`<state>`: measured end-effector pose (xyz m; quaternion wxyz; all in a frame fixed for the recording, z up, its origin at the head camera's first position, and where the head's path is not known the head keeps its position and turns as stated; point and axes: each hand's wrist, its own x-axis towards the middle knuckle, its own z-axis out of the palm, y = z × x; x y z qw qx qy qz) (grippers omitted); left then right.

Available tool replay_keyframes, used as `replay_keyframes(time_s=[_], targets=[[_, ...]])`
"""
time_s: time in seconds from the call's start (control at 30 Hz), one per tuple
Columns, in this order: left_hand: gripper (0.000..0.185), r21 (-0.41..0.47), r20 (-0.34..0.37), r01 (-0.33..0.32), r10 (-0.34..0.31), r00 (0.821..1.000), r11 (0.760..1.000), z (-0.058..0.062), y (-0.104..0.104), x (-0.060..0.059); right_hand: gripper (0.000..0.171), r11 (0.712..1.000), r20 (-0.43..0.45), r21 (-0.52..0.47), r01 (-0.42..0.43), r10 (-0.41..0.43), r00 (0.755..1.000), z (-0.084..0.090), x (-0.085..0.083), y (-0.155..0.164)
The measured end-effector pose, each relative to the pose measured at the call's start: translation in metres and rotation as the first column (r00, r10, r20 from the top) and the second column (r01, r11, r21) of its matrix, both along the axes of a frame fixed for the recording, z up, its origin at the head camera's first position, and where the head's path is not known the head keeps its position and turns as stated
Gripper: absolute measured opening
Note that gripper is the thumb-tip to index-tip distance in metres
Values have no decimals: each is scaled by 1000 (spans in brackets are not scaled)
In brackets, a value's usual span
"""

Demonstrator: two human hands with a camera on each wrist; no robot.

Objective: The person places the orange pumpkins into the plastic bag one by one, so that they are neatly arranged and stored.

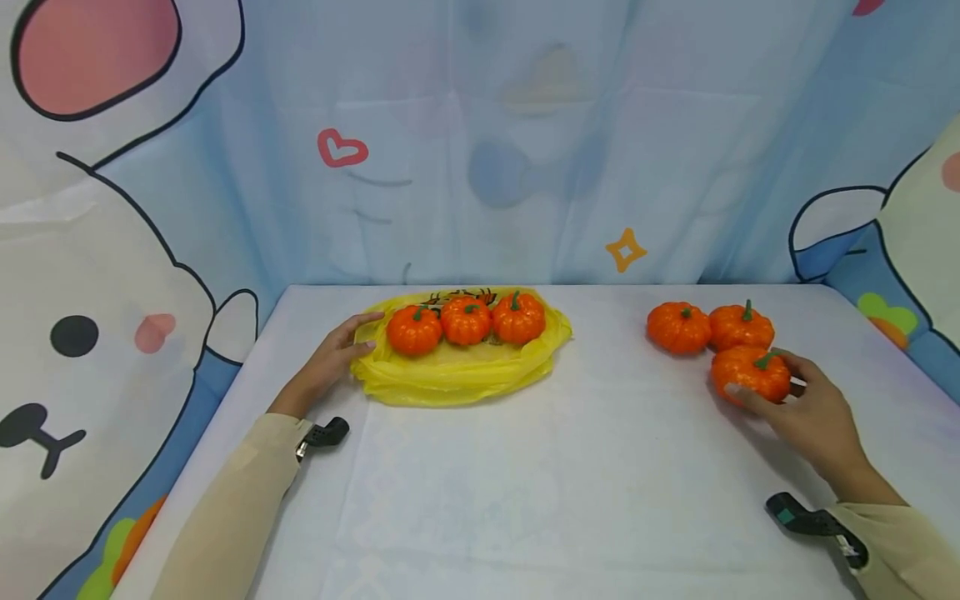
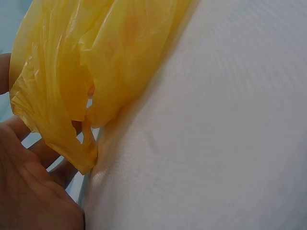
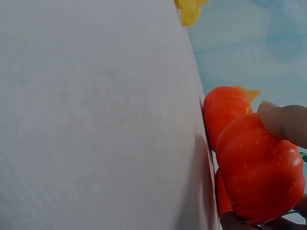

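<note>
My left hand grips the left end of a yellow plastic bag. In the left wrist view, the bag's gathered edge lies between the thumb and the fingers. Three small orange pumpkins with green stems sit in a row on the bag: a left one, a middle one and a right one. On the right, my right hand holds another pumpkin between thumb and fingers. The right wrist view shows this pumpkin close up, its fingers partly hidden behind it.
Two more pumpkins, one at the left and one at the right, stand side by side just behind the held one. A white cloth covers the table. Behind its far edge hangs a printed blue curtain.
</note>
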<state>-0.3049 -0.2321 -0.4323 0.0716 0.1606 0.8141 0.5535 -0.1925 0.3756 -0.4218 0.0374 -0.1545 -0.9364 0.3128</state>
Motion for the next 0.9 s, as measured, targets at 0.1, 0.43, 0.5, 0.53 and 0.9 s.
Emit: replay_keyframes(time_s=[0.1,0.43,0.5,0.53,0.9], targets=[[51,1,0,-2,2,1000,1000,-1,0,0,104,999,-20,11,-32,32,999,-1,0,-6],[50,14,1,0,0,1000,1000,-2,0,-2,106,984,1,15,-179,179,984,5,-2,-47],[50,13,-1,0,0,1000,1000,-2,0,-2,105,975,-10,19,-222,222,975,7,-1,-61],[50,13,0,0,0,1000,1000,-1,0,-2,105,970,-21,17,-243,244,970,9,-1,-67],[50,13,6,1,-1,1000,1000,-1,2,0,92,886,-262,-100,-452,415,871,38,-10,-152]])
